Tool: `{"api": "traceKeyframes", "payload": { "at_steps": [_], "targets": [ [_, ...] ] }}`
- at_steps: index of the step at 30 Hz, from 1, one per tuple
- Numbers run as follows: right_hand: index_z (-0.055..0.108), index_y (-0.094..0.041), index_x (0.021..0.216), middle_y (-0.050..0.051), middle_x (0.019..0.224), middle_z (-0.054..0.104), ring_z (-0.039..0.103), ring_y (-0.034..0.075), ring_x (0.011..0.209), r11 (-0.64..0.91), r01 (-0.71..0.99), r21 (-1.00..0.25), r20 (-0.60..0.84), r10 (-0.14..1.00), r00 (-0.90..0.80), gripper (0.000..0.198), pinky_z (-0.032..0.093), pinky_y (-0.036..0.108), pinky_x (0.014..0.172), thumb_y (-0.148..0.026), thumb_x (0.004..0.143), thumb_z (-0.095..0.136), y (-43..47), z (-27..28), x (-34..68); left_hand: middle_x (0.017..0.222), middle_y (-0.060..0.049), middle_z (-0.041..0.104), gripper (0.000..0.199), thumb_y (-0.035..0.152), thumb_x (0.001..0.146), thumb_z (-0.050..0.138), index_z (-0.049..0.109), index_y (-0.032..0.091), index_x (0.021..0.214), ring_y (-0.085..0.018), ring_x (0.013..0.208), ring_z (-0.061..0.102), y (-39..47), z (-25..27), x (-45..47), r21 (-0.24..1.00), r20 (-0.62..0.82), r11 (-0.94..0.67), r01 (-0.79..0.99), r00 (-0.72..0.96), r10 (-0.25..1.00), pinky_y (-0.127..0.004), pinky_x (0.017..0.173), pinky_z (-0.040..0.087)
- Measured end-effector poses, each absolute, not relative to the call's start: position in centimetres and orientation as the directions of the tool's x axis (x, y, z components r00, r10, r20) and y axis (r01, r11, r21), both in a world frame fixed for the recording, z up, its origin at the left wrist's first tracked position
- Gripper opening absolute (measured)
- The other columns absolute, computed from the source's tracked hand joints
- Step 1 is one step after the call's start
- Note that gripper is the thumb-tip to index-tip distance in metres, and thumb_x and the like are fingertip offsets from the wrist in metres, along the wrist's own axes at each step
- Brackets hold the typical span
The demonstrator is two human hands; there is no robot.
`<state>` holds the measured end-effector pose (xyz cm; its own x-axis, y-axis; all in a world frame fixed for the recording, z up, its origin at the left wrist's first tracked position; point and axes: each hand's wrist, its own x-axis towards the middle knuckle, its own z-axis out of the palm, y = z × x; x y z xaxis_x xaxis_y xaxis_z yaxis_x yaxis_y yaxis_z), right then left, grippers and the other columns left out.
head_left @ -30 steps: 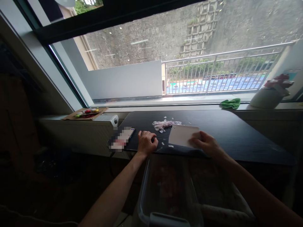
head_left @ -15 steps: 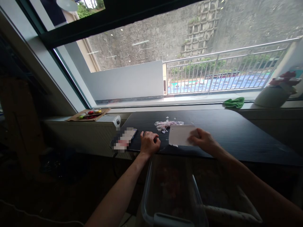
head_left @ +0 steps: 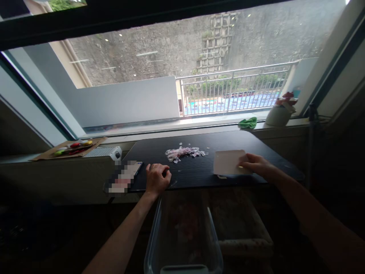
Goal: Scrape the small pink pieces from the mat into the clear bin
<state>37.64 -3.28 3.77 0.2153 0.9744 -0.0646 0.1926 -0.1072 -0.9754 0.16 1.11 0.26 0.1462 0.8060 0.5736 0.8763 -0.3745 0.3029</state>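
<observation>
My right hand grips the right edge of a white rectangular card with rounded corners, held tilted over the dark table. Beneath the card's lower edge lies a small white scrap. Loosely curled, my left hand rests at the front edge of the table, with nothing visible in its fingers. Between and beyond the hands is a spread pile of torn pinkish-white paper scraps. Below the table edge, in front of me, stands a clear plastic bin, with reddish contents showing dimly.
A phone, partly blurred out, lies left of my left hand. On the windowsill are a green cloth and a pale jug-like container. A radiator and cardboard are at left. A stool-like seat stands right of the bin.
My right hand has carried the card rightward, away from the paper pile. The left hand stays curled at the table edge. My view has turned to the right.
</observation>
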Motion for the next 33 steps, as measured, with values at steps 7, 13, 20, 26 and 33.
{"api": "traceKeyframes", "payload": {
  "at_steps": [7,13,20,26,33],
  "targets": [
    [0.068,-0.019,0.074,0.002,0.074,0.074,0.068,0.019,0.068,-0.191,0.13,-0.973,-0.17,0.973,0.156,0.022,0.055,0.028,0.065,-0.016,0.053,0.076,-3.4,4.2,38.2,0.085,-0.005,0.071,0.019,0.028,0.077,0.048,0.067,0.023,0.078,-0.027,0.095,0.06,1.2,0.2,-0.1,0.286,0.583,-0.387,0.877,0.161,0.796,-0.053,0.105,0.028],
    [0.068,-0.018,0.078,0.003,0.079,0.074,0.068,0.02,0.073,-0.205,0.122,-0.971,-0.195,0.977,0.085,0.027,0.055,0.03,0.071,-0.019,0.053,0.078,-4.7,4.7,38.8,0.085,-0.005,0.071,0.02,0.029,0.077,0.048,0.067,0.023,0.079,-0.027,0.095,0.061,1.3,0.4,-0.2,0.283,0.572,-0.381,0.88,0.164,0.803,-0.052,0.105,0.028],
    [0.069,-0.017,0.08,0.003,0.078,0.074,0.068,0.018,0.069,-0.191,0.126,-0.973,-0.184,0.981,0.064,0.031,0.054,0.026,0.063,-0.022,0.052,0.081,-6.0,5.1,39.6,0.085,-0.005,0.071,0.02,0.029,0.077,0.048,0.067,0.023,0.08,-0.027,0.096,0.061,1.3,0.2,-0.3,0.263,0.579,-0.381,0.886,0.171,0.797,-0.052,0.105,0.028],
    [0.069,-0.018,0.082,0.002,0.077,0.074,0.068,0.017,0.068,-0.175,0.097,-0.98,-0.158,0.975,0.157,0.031,0.054,0.026,0.064,-0.017,0.053,0.08,-6.4,5.4,40.1,0.085,-0.005,0.071,0.019,0.028,0.077,0.049,0.067,0.023,0.079,-0.026,0.095,0.061,1.5,0.0,-0.3,0.268,0.586,-0.387,0.882,0.169,0.792,-0.051,0.104,0.028],
    [0.067,-0.02,0.081,0.002,0.079,0.073,0.067,0.017,0.069,-0.044,0.068,-0.997,-0.031,0.981,0.189,0.021,0.055,0.026,0.064,-0.02,0.061,0.073,-1.5,2.7,33.5,0.083,-0.004,0.071,0.017,0.023,0.076,0.051,0.068,0.023,0.079,-0.024,0.094,0.062,1.3,0.2,0.1,0.346,0.564,-0.331,0.878,0.088,0.821,-0.049,0.105,0.029]
  ]
}}
